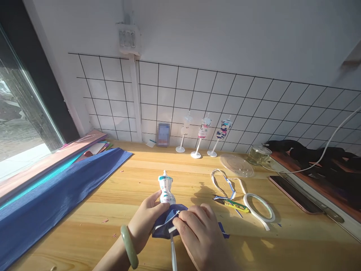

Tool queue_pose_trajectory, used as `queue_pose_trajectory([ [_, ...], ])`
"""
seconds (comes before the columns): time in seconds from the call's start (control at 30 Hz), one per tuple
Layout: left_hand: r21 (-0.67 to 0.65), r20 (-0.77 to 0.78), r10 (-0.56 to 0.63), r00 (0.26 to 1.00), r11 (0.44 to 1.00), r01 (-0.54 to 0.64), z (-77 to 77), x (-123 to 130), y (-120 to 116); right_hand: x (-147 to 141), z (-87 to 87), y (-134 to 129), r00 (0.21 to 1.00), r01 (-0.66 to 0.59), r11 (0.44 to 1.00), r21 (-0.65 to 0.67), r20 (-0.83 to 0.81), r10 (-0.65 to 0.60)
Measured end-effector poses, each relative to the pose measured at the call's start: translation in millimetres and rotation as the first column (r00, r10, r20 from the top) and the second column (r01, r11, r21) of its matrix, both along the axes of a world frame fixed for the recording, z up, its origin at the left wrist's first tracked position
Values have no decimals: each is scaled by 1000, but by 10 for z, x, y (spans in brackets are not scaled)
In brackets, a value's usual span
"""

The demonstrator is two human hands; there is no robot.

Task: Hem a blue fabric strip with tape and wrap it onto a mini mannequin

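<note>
A small white dress form (167, 190) with teal patches on its bust leans toward me on its thin white stand rod (173, 252). My left hand (148, 212), with a green bangle at the wrist, grips the form at its waist and hip. Around the lower part hangs a dark blue piece of paper or cloth (163, 227), with a white strip along its edge. The fingers of my right hand (196, 227) are pinched on the edge of this blue piece. The fingertips of the right hand are partly hidden.
Three more dress forms (203, 131) stand by the gridded wall. Right of my hands lie a yellow-green cutter (237, 206), a tape roll (273, 214), a clear lid (236, 165) and a phone (295, 194). A jar (258, 155) stands behind. Blue sheet (64, 192) covers the left side.
</note>
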State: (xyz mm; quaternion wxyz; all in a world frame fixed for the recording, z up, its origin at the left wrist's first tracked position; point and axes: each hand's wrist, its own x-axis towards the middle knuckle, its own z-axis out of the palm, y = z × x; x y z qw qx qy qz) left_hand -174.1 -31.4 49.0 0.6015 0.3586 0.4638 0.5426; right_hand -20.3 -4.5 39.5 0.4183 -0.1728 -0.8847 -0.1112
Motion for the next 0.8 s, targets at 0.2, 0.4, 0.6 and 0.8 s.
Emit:
queue_pose_trajectory([
  [0.2,-34,1,12,1000,999,-12,55,11,-8,-31,-63,-4,993,23,1000,5,-115,-22],
  [0.4,-33,23,26,999,999,-25,104,36,-27,-59,-114,16,982,29,999,-13,-188,-31],
  [0.6,5,52,-1,999,1000,1,112,57,-10,-78,-159,30,974,26,1000,-2,-225,-26],
  [0.8,43,97,15,995,999,-19,76,14,-2,-56,-35,36,985,4,998,70,-174,8],
])
